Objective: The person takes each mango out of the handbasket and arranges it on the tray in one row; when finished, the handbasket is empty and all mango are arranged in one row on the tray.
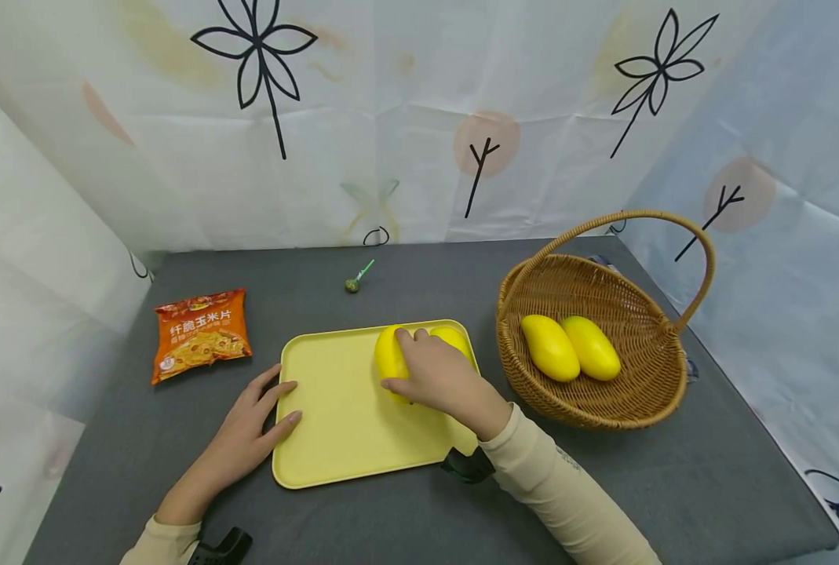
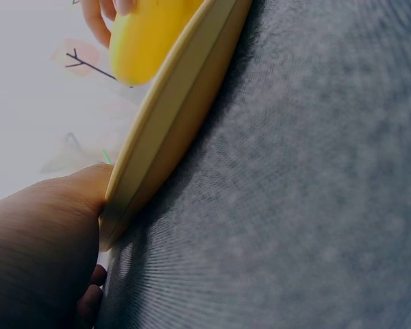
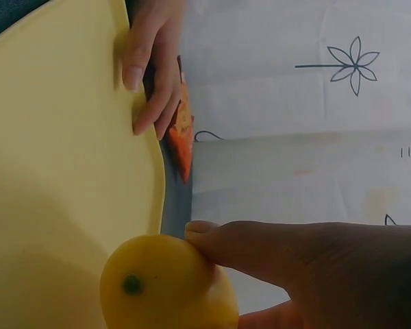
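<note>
My right hand (image 1: 436, 377) grips a yellow mango (image 1: 389, 355) at the right part of the yellow tray (image 1: 341, 424). In the right wrist view, the thumb presses on the mango (image 3: 168, 288), whose green stem spot faces the camera. A second mango (image 1: 453, 337) lies on the tray, partly hidden behind that hand. My left hand (image 1: 246, 431) rests at the tray's left edge, its relaxed fingers reaching over the rim. The left wrist view shows this hand (image 2: 48, 226) against the tray rim (image 2: 164, 116).
A wicker basket (image 1: 645, 392) with a tall handle stands right of the tray, holding two mangoes (image 1: 567, 349). An orange snack bag (image 1: 202, 333) lies at left. Behind the tray is a small green lollipop-like thing (image 1: 352, 285). Printed curtains surround the grey table (image 1: 433, 298).
</note>
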`<state>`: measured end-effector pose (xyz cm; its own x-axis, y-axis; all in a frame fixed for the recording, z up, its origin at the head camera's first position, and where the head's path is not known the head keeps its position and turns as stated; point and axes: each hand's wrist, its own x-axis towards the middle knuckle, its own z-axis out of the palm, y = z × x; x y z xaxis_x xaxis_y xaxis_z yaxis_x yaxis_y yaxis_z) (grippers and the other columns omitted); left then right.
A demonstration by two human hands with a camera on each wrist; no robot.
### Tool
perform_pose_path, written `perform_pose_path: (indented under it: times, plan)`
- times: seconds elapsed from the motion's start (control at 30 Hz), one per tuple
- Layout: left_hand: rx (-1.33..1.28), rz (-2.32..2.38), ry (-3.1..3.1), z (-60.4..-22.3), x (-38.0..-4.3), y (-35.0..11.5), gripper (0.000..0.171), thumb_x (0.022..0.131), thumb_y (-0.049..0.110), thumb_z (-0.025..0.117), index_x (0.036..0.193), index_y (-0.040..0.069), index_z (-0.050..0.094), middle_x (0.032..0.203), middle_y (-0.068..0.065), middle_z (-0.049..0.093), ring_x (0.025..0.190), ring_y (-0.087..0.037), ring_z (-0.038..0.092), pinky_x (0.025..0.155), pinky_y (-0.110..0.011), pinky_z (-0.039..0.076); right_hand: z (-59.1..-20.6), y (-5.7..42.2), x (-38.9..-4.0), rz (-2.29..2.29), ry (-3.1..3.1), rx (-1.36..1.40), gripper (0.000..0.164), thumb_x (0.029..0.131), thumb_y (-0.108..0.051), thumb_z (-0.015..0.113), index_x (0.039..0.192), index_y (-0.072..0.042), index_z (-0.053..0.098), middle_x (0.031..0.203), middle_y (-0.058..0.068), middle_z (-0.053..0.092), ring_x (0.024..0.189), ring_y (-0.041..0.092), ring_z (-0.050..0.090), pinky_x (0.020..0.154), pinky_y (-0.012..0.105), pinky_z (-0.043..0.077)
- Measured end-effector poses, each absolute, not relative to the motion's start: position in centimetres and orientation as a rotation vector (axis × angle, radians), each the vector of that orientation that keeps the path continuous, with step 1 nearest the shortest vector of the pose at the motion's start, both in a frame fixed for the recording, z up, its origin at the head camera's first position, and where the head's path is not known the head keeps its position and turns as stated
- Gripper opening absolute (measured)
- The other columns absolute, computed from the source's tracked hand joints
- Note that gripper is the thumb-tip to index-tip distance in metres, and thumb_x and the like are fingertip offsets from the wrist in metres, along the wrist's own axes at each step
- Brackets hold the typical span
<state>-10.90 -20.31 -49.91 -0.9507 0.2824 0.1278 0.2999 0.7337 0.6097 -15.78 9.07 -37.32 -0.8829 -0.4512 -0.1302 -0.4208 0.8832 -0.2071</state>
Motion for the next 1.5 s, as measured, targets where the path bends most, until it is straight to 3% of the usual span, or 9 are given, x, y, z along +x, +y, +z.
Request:
perform_pose_path:
  times: [0.5, 0.87, 1.13, 1.5]
  plan:
    - [-0.494, -1.023, -2.885, -49.4, -10.6, -20.1, 0.051, 0.094, 0.037, 0.061, 0.136, 0.009, 0.051, 0.153, -0.017, 0.024, 0.135, -0.044, 0.029, 0.097, -0.065, 0.03, -37.8, 8.7, -15.7, -0.173, 2.88, -0.622, 0.058, 0.085, -0.047, 0.069, 0.12, -0.002, 0.055, 0.082, 0.007, 0.054, 0.067, 0.018, 0.05, 0.054, 0.026, 0.042]
    - [-0.497, -1.01, -2.882, -49.8, -10.7, -20.3, 0.051, 0.094, 0.038, 0.06, 0.136, 0.009, 0.051, 0.153, -0.018, 0.024, 0.135, -0.044, 0.029, 0.097, -0.065, 0.03, -38.4, 8.5, -15.4, -0.15, 2.932, -0.568, 0.058, 0.084, -0.048, 0.071, 0.118, -0.005, 0.054, 0.085, 0.009, 0.056, 0.068, 0.021, 0.052, 0.05, 0.03, 0.043]
    - [-0.479, -1.01, -2.911, -50.0, -10.9, -20.4, 0.054, 0.094, 0.042, 0.059, 0.137, 0.01, 0.05, 0.154, -0.016, 0.023, 0.136, -0.043, 0.027, 0.099, -0.065, 0.029, -38.8, 8.6, -15.2, -0.1, 2.975, -0.554, 0.06, 0.082, -0.051, 0.071, 0.119, -0.006, 0.055, 0.091, 0.01, 0.059, 0.079, 0.022, 0.05, 0.055, 0.032, 0.045]
    - [-0.48, -1.027, -2.913, -49.9, -10.9, -20.3, 0.054, 0.095, 0.042, 0.058, 0.138, 0.01, 0.049, 0.155, -0.015, 0.022, 0.137, -0.043, 0.026, 0.099, -0.065, 0.029, -39.1, 8.8, -14.8, -0.059, 3.04, -0.546, 0.061, 0.08, -0.052, 0.072, 0.112, -0.004, 0.055, 0.087, 0.011, 0.055, 0.082, 0.027, 0.047, 0.057, 0.033, 0.044]
